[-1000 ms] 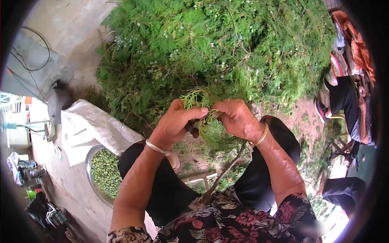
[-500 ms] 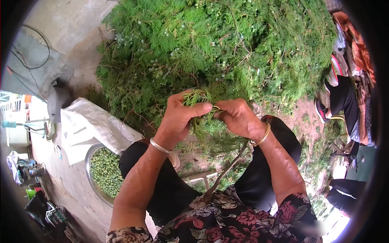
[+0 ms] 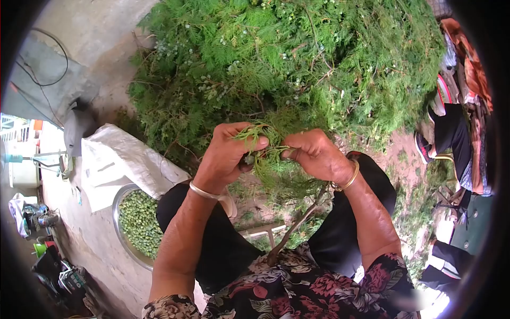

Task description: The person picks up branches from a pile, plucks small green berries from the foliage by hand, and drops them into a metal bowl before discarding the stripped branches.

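A green leafy sprig (image 3: 261, 139) is between my two hands, above my lap. My left hand (image 3: 226, 154), with a silver bangle at the wrist, has its thumb and fingers closed on the sprig. My right hand (image 3: 317, 154), with a gold bangle, pinches the sprig's right side. Below the hands, a brown branch (image 3: 297, 226) runs down to my lap, its leafy end under the sprig. Just beyond my hands lies a large heap of green branches (image 3: 287, 58) with small pale berries.
A metal basin (image 3: 118, 223) of small green berries stands at the left, beside a white sack (image 3: 127, 159). Black cables (image 3: 64, 58) lie at the upper left. Other people's dark-clothed legs (image 3: 451, 133) show at the right edge.
My left hand has shifted slightly left and down, and the gap between the two hands is a little wider. Both still hold the sprig. The legs at the lower right have moved.
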Available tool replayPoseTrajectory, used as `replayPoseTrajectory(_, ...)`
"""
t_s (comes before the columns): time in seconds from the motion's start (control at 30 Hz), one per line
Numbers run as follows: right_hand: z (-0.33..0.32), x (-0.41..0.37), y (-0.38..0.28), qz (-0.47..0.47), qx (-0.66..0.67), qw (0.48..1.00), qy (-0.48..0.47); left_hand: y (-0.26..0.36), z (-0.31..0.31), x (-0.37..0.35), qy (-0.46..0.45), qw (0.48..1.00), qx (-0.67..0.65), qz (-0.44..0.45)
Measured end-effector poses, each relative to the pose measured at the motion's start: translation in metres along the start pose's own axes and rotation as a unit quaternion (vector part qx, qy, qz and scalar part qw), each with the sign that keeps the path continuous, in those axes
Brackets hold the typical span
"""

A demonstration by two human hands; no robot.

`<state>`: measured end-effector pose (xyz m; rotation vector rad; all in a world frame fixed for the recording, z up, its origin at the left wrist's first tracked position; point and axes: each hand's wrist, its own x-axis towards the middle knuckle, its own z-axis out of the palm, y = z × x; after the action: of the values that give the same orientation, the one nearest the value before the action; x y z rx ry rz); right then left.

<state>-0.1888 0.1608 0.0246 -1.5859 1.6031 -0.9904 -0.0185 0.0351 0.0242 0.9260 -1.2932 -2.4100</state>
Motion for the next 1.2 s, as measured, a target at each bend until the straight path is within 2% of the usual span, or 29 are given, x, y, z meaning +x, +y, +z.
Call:
replayPoseTrajectory(0.13,-0.008,-0.006,-0.006,0.01,0.054,0.998,0.037,0.014,-0.016,-0.007,0.032,0.998,0.044,-0.004)
replayPoseTrajectory(0.17,-0.013,-0.01,-0.002,0.009,0.053,0.998,0.037,0.018,-0.045,-0.003,-0.029,0.997,-0.061,0.044)
replayPoseTrajectory(0.2,-0.021,-0.014,0.004,0.021,0.086,0.993,0.076,0.022,-0.065,-0.003,-0.091,0.978,-0.165,0.091)
replayPoseTrajectory(0.23,-0.029,-0.018,0.009,0.031,0.116,0.986,0.117,0.027,-0.07,-0.006,-0.095,0.978,-0.161,0.096)
replayPoseTrajectory(0.3,-0.037,-0.022,0.011,0.041,0.119,0.985,0.122,0.03,-0.077,-0.022,0.051,0.976,-0.179,0.114)
replayPoseTrajectory(0.37,-0.04,-0.024,0.003,0.11,0.212,0.959,0.153,0.035,-0.1,-0.046,0.046,0.966,-0.212,0.138)
replayPoseTrajectory(0.4,-0.047,-0.025,-0.012,0.143,0.217,0.957,0.125,0.038,-0.114,-0.061,0.032,0.955,-0.249,0.16)
replayPoseTrajectory(0.43,-0.047,-0.025,-0.012,0.14,0.218,0.957,0.129,0.039,-0.131,-0.078,0.018,0.941,-0.287,0.18)
replayPoseTrajectory(0.5,-0.043,-0.025,-0.009,0.112,0.285,0.945,0.118,0.034,-0.18,-0.122,0.036,0.943,-0.26,0.205)
replayPoseTrajectory(0.53,-0.042,-0.023,-0.013,0.105,0.29,0.943,0.122,0.03,-0.179,-0.145,0.201,0.935,-0.204,0.211)
replayPoseTrajectory(0.57,-0.042,-0.021,-0.013,0.1,0.292,0.943,0.127,0.025,-0.177,-0.168,0.359,0.897,-0.142,0.214)
replayPoseTrajectory(0.63,-0.041,-0.019,-0.011,0.071,0.27,0.956,0.092,-0.001,-0.197,-0.205,0.408,0.887,0.02,0.216)
replayPoseTrajectory(0.67,-0.04,-0.018,-0.011,0.068,0.265,0.958,0.084,-0.015,-0.215,-0.227,0.454,0.865,0.159,0.14)
replayPoseTrajectory(0.7,-0.039,-0.018,-0.012,0.067,0.266,0.958,0.084,-0.031,-0.236,-0.247,0.489,0.82,0.292,0.059)
replayPoseTrajectory(0.73,-0.039,-0.018,-0.013,0.071,0.273,0.956,0.079,-0.052,-0.257,-0.263,0.487,0.731,0.474,0.058)
replayPoseTrajectory(0.77,-0.038,-0.017,-0.014,0.076,0.28,0.954,0.072,-0.069,-0.273,-0.274,0.467,0.612,0.637,0.052)
replayPoseTrajectory(0.8,-0.036,-0.016,-0.014,0.075,0.28,0.954,0.069,-0.069,-0.267,-0.275,0.498,0.571,0.652,-0.026)
replayPoseTrajectory(0.83,-0.035,-0.016,-0.013,0.081,0.291,0.951,0.071,-0.069,-0.263,-0.274,0.5,0.57,0.651,-0.028)
replayPoseTrajectory(0.9,-0.032,-0.013,-0.01,0.086,0.301,0.947,0.074,-0.058,-0.251,-0.251,0.524,0.561,0.639,0.041)
replayPoseTrajectory(0.93,-0.029,-0.012,-0.006,0.076,0.312,0.944,0.075,-0.043,-0.246,-0.229,0.493,0.604,0.626,0.026)
replayPoseTrajectory(0.97,-0.026,-0.011,-0.003,0.067,0.322,0.941,0.075,-0.025,-0.206,-0.198,0.47,0.633,0.602,0.122)
replayPoseTrajectory(1.0,-0.025,-0.01,-0.002,0.069,0.321,0.942,0.072,0.003,-0.164,-0.169,0.406,0.685,0.596,0.101)
replayPoseTrajectory(1.03,-0.024,-0.008,-0.001,0.075,0.312,0.945,0.068,0.012,-0.133,-0.137,0.36,0.787,0.469,0.175)
replayPoseTrajectory(1.07,-0.023,-0.007,0.0,0.082,0.304,0.947,0.063,0.027,-0.095,-0.111,0.284,0.813,0.471,0.19)
replayPoseTrajectory(1.1,-0.023,-0.005,-0.001,0.084,0.302,0.948,0.061,0.035,-0.058,-0.091,0.196,0.884,0.382,0.184)
replayPoseTrajectory(1.13,-0.023,-0.004,-0.004,0.091,0.301,0.948,0.055,0.03,-0.044,-0.067,0.115,0.905,0.365,0.187)
replayPoseTrajectory(1.2,-0.021,-0.002,-0.007,0.101,0.298,0.948,0.051,0.024,0.006,-0.033,0.039,0.915,0.323,0.238)
